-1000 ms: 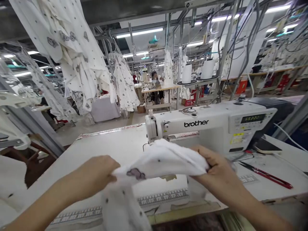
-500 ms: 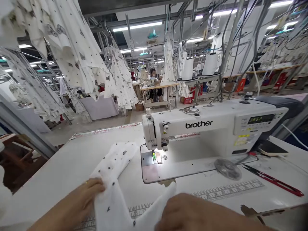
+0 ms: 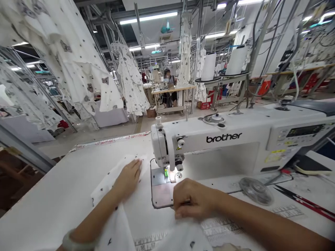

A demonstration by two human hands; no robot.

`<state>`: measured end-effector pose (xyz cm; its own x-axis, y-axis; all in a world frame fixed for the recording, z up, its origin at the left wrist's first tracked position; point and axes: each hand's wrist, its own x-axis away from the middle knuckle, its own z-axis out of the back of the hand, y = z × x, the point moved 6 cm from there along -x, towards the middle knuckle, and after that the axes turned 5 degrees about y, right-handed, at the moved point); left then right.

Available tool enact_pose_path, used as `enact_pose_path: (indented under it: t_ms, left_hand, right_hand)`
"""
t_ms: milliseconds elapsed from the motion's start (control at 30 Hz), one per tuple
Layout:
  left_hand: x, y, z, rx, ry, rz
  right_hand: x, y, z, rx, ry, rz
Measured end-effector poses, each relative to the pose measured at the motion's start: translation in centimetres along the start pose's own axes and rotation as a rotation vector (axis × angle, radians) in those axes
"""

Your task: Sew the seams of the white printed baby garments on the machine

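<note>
Left hand (image 3: 128, 179) open and flat, pressing on white dotted fabric (image 3: 115, 226) spread across the tabletop (image 3: 52, 195), just left of the needle plate (image 3: 160, 191) of a Brother sewing machine (image 3: 222, 139). Right hand (image 3: 193, 198) curled closed on the fabric's edge, just beside the plate. Red-handled thread snips (image 3: 306, 205) off to the right, beyond a printed ruler strip (image 3: 221, 226).

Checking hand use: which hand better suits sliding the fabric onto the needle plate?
Probably the left hand: it lies flat on the printed white fabric beside the needle plate; the right hand is curled at the plate's edge.
</note>
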<state>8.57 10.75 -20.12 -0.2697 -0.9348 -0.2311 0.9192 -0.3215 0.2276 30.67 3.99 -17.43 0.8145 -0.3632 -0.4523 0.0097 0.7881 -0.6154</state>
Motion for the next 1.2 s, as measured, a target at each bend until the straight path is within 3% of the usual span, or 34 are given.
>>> enact_pose_path:
  t_ms: [67, 167, 233, 300, 500, 733, 967, 1200]
  left_hand:
    - [2.3, 1.4, -0.2, 0.019, -0.056, -0.106]
    - [6.0, 4.8, 0.4, 0.047, -0.139, -0.364]
    - [7.5, 6.5, 0.9, 0.047, -0.157, -0.487]
    - [7.9, 7.3, 1.0, 0.035, -0.155, -0.528]
    - [7.4, 7.1, 0.9, 0.018, -0.154, -0.530]
    - [6.0, 7.9, 0.8, 0.086, -0.198, -0.573]
    - [3.2, 7.9, 0.5, 0.100, -0.197, -0.598]
    - [2.0, 7.1, 0.2, 0.100, -0.179, -0.601]
  right_hand:
    - [0.3, -0.5, 0.4, -0.061, 0.052, 0.013]
    - [0.2, -1.2, 1.0, 0.024, 0.156, 0.076]
    - [0.0, -1.3, 0.7, 0.131, 0.134, 0.112]
    - [0.0, -1.1, -0.1, 0.228, 0.047, 0.121]
    - [0.6, -0.8, -1.5, 0.405, -0.106, 0.110]
    - [0.5, -1.3, -0.9, 0.566, -0.087, 0.186]
    - [0.2, -0.3, -0.1, 0.666, -0.066, 0.101]
    - [0.1, 0.6, 0.4, 0.645, -0.055, 0.025]
